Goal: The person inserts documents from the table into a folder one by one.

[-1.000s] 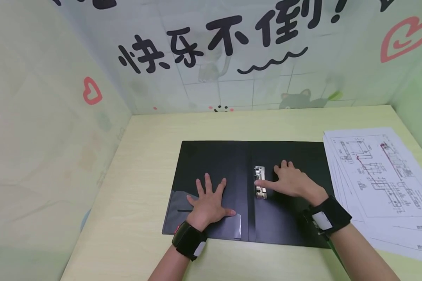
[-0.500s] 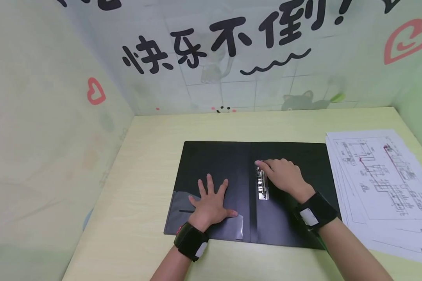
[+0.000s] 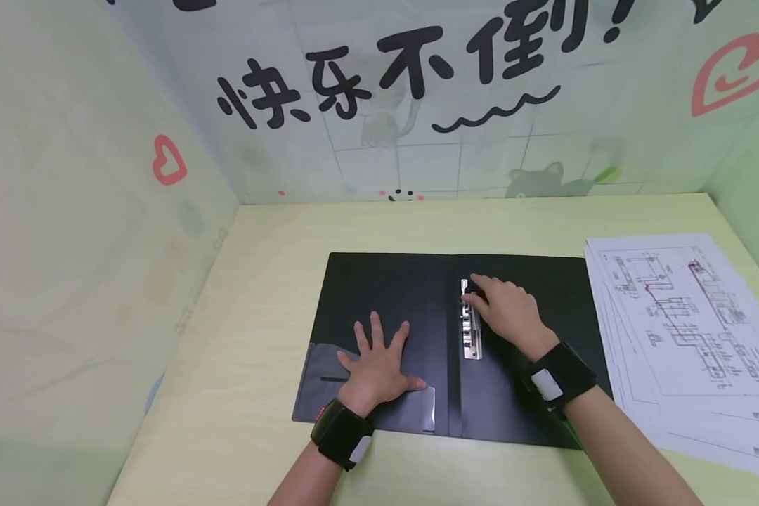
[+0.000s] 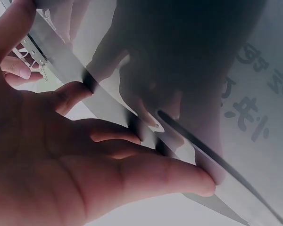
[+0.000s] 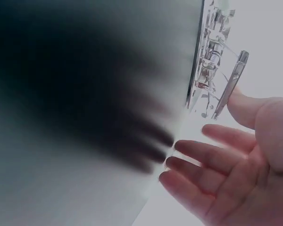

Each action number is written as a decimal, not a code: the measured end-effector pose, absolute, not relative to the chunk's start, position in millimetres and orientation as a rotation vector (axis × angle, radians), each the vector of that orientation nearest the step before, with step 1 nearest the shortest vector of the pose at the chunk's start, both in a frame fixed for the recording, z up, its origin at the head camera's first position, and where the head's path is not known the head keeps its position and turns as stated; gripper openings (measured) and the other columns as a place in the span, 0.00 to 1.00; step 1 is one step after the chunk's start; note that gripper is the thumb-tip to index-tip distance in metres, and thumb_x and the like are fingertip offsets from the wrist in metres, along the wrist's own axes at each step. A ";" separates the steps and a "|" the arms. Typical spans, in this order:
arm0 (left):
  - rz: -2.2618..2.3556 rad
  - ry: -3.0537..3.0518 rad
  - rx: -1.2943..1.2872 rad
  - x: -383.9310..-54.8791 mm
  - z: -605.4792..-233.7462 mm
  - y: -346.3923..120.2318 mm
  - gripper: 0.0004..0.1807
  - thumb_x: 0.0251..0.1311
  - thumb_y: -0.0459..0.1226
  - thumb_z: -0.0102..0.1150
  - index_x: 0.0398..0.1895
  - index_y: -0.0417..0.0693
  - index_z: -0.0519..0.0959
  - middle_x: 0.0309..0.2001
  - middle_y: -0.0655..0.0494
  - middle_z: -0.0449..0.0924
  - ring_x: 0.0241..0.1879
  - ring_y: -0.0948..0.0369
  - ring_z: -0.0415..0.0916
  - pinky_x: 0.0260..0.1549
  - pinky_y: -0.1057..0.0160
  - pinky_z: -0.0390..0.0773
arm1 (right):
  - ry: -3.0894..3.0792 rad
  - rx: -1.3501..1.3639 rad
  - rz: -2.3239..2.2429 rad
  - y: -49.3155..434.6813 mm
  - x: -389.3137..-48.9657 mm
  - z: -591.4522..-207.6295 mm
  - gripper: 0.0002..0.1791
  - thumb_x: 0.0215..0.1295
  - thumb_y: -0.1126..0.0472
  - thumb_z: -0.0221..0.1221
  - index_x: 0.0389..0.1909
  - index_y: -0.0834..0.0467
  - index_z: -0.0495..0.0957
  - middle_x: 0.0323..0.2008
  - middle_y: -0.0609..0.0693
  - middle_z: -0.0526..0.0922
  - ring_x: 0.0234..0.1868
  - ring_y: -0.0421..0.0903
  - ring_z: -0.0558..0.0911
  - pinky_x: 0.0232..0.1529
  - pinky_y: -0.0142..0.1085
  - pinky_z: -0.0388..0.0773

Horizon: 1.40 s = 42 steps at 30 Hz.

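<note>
A black ring binder (image 3: pixel 386 281) lies spread flat on the table, with a metal clip mechanism (image 3: pixel 471 341) right of its spine. My left hand (image 3: pixel 374 376) rests with spread fingers on the left cover, over its clear pocket (image 3: pixel 422 407). At the clip's far end is my right hand (image 3: pixel 509 313). In the right wrist view, the right thumb (image 5: pixel 245 108) touches the clip's metal lever (image 5: pixel 232 84), which stands up at an angle. The other fingers of that hand reach out, their tips at the cover, and do not wrap round anything.
Several printed sheets with line drawings (image 3: pixel 677 337) are stacked to the right, against the binder's right edge. Light wood tabletop (image 3: pixel 272 281) shows to the left and behind. Printed curtain-like walls (image 3: pixel 367 169) border the table at the back and sides.
The right hand has moved from lying over the clip to its far end, and the lever now stands raised there. My left hand has stayed in place on the cover.
</note>
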<state>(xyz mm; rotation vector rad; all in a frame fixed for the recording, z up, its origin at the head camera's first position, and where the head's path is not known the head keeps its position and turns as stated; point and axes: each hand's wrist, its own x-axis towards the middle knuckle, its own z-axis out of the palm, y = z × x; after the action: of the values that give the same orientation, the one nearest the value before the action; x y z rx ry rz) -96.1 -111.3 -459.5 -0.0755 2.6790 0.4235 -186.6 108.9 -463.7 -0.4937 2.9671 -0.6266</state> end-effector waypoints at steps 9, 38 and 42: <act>0.453 2.683 -0.072 -95.8 -461.6 -112.4 0.55 0.44 0.57 0.74 0.77 0.62 0.56 0.80 0.41 0.35 0.78 0.33 0.32 0.61 0.19 0.48 | 2.823 -0.602 -0.511 109.2 -184.0 -468.5 0.34 0.76 0.47 0.47 0.76 0.61 0.55 0.72 0.70 0.60 0.74 0.68 0.59 0.68 0.61 0.63; 0.488 2.670 -0.078 -96.4 -463.7 -113.7 0.55 0.45 0.56 0.74 0.77 0.63 0.55 0.80 0.41 0.32 0.78 0.34 0.29 0.61 0.19 0.45 | 2.784 -0.461 -0.568 168.8 -183.2 -452.8 0.43 0.74 0.38 0.45 0.75 0.66 0.52 0.75 0.74 0.47 0.76 0.72 0.46 0.73 0.65 0.46; 0.480 2.672 -0.062 -96.5 -463.1 -113.0 0.55 0.46 0.56 0.73 0.77 0.62 0.55 0.80 0.41 0.33 0.78 0.34 0.30 0.61 0.19 0.45 | 2.756 -0.408 -0.627 196.5 -182.8 -447.8 0.44 0.74 0.39 0.46 0.76 0.68 0.50 0.75 0.76 0.45 0.76 0.74 0.44 0.72 0.67 0.44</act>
<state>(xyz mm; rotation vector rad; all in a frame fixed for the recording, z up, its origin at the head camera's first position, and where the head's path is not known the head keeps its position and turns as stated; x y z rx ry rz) -96.5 -113.0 -463.1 -0.0622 2.6719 0.4803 -182.8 196.5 -447.8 -0.4077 2.7564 -0.6272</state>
